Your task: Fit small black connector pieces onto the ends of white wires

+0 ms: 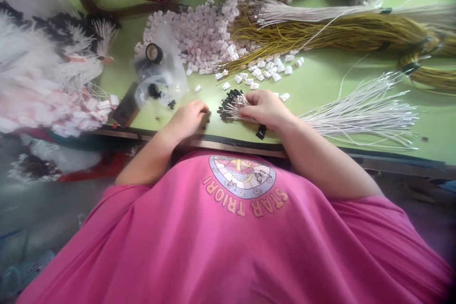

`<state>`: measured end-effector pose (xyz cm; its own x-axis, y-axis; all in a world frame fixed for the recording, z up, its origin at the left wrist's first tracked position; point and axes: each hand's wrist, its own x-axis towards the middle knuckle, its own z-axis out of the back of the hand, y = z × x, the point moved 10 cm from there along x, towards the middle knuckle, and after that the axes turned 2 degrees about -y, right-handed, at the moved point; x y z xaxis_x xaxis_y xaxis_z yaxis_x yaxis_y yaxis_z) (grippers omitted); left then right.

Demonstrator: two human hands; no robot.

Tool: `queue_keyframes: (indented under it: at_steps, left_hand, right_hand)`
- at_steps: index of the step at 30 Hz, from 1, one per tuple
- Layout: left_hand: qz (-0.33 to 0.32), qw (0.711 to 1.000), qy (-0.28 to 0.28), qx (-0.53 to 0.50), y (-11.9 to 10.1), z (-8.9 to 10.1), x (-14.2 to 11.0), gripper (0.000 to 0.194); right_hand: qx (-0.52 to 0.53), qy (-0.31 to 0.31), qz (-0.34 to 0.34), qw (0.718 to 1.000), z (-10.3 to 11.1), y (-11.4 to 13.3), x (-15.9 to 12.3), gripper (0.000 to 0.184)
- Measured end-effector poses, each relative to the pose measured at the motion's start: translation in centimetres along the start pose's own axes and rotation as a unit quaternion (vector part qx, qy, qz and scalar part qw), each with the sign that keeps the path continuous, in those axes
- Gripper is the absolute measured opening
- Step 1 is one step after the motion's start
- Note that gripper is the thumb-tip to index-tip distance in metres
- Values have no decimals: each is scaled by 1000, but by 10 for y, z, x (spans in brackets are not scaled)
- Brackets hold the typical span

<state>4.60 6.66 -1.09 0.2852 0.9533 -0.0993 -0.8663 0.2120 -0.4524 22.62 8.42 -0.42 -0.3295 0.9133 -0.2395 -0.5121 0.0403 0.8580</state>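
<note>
My right hand [265,108] is closed around a bundle of thin white wires [239,106] near their left end. Small black connectors [226,103] tip those wires and fan out to the left of my fingers. Below this hand lies a small black piece [261,131]. My left hand [188,118] rests near the table's front edge, a short way left of the black connectors and apart from them. Its fingers are curled together, and whatever they may hold is hidden. Farther right, loose white wires [370,114] with bare metal tips spread across the table.
Behind my hands is a heap of white connectors [199,33], with several scattered closer. Yellow-green wires [338,33] run to the right. A clear plastic bag [167,57], a tape roll [154,52] and a dark block [125,107] lie left, beside piled white wire assemblies [32,76].
</note>
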Motion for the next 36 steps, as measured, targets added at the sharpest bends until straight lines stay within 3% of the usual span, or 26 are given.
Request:
queue_keyframes:
  at_steps: [4,9,13,19,36]
  left_hand:
    - [22,989,-59,-131,-18,14,0,22]
    - [16,935,5,-356,-47,-15,6,18]
    - [72,903,-17,-423,-35,-31,11,18]
    - [88,864,-30,-495,-31,-36,13,23]
    - [99,894,-59,-433,-35,-26,9,17]
  right_hand:
    - [6,15,15,1000,-3,3,-1,9]
    - [12,18,11,1000,-6,1,-1,12]
    - [40,17,21,999,-6,2,-2,16]
    - [21,-4,43,999,-4,3,-2,20]
    - [-33,-24,63,997,-5,6,1,18]
